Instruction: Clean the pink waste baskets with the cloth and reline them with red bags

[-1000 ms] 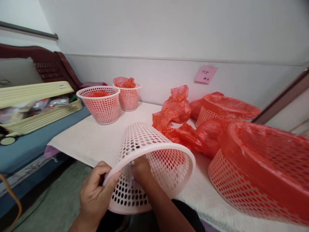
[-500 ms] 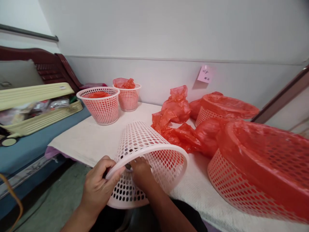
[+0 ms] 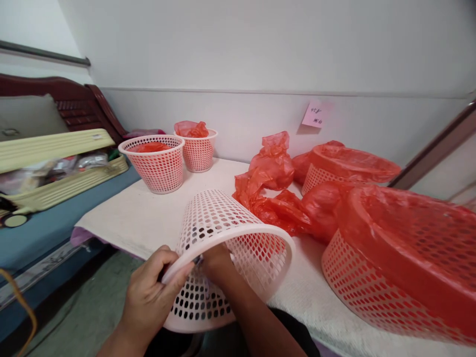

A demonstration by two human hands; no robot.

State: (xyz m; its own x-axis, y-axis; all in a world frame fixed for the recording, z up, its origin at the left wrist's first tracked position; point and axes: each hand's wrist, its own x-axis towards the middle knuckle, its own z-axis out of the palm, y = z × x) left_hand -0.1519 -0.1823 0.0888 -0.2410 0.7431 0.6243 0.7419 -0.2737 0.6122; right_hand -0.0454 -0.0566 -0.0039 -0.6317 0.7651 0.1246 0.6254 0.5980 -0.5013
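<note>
A pale pink perforated plastic wastebasket (image 3: 217,213) lies tilted on its side at the front of the table, its mouth toward me. My left hand (image 3: 154,285) grips the left of its rim, thumb inside and fingers outside. My right hand (image 3: 215,263) reaches into the mouth, curled near the inner left wall. Its fingertips are partly hidden behind the rim; a small dark and whitish thing shows beside them, too little to name.
Two pink baskets (image 3: 158,171) with red bags inside stand at the back left. Crumpled red plastic bags (image 3: 273,163) lie right of centre. Two red-lined baskets (image 3: 372,292) are at the right. An open cream suitcase (image 3: 67,148) sits on the left, and a pink note (image 3: 313,116) on the wall.
My right hand has gone slightly further behind the rim, so its fingers show less. The held wastebasket has turned a little and its mouth has shifted slightly right. My left hand keeps its grip.
</note>
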